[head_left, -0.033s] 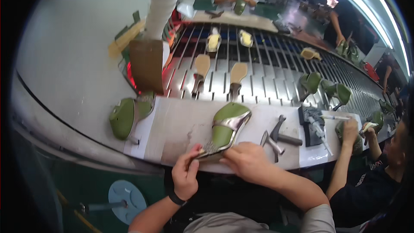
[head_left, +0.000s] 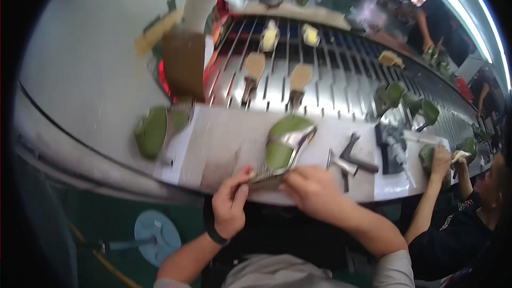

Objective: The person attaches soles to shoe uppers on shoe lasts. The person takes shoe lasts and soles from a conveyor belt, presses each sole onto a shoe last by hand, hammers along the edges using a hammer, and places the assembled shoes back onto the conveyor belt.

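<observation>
A green high-heeled shoe (head_left: 281, 152) with a silver band lies on the bench before me, toe pointing away and back end toward me. Around its back edge the fingers of my left hand (head_left: 230, 206) are closed, the thumb along the near side. My right hand (head_left: 314, 189) is closed too, fingertips pinching the shoe's right side near the back; any small thing inside those fingers is hidden. To the right of the shoe lie a hammer (head_left: 341, 164) and a dark-handled tool (head_left: 358, 157). Another green shoe (head_left: 151, 133) rests at the bench's left end.
Behind the bench, a slatted metal conveyor (head_left: 341, 93) carries shoe parts, including tan soles (head_left: 301, 77) with dark heels. A brown board (head_left: 183, 66) hangs by a red glow at left. At right a co-worker's hand (head_left: 441, 161) works on a green shoe. A blue round stool (head_left: 157, 238) stands below.
The bench and conveyor sit slightly higher in the picture now, and the picture is more blurred. Both hands keep their hold on the shoe.
</observation>
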### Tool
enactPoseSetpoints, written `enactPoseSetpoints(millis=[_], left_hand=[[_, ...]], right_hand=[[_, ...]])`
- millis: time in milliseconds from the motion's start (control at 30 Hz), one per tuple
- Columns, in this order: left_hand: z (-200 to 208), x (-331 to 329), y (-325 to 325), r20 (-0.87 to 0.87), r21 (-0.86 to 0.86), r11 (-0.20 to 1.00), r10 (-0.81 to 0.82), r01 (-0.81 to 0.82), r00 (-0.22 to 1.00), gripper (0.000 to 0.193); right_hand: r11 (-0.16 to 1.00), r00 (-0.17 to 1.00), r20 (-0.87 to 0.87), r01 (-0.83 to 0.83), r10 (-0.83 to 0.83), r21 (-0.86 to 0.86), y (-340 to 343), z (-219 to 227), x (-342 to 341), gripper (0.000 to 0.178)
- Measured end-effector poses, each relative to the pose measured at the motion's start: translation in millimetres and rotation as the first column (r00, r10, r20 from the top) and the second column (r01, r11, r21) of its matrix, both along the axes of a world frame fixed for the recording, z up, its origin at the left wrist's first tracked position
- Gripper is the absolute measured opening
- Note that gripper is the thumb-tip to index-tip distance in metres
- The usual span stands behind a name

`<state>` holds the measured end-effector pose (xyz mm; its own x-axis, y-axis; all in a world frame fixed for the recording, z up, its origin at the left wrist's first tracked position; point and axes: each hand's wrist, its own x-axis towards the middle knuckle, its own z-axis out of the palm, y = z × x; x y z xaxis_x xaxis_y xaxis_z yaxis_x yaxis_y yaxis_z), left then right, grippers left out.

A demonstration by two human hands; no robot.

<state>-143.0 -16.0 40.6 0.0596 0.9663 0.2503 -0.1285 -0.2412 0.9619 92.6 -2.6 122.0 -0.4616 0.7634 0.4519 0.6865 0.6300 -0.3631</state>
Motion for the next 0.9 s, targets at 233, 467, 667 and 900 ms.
enactPoseSetpoints(millis=[233,467,667,900], left_hand=[[7.7,-1.6,28.5,0.152,-0.075,0.988,-0.124,0.136,0.981,0.019],[9.0,13.8,31.4,0.160,-0.067,0.982,-0.161,0.174,0.974,0.031],[26.8,23.7,38.6,0.045,-0.156,0.960,-0.230,0.234,0.972,0.041],[46.3,37.4,48.6,-0.184,-0.133,0.961,-0.263,0.242,0.947,0.029]], right_hand=[[0.994,0.993,0.056,0.104,-0.102,-0.034,8.9,1.6,7.9,0.020],[0.998,0.994,0.095,0.041,-0.045,0.039,13.1,-15.4,17.7,0.018],[0.998,0.993,0.114,0.031,-0.038,0.059,13.7,-17.8,23.8,0.019],[0.999,0.995,0.095,0.025,-0.027,0.024,17.4,-13.4,28.4,0.022]])
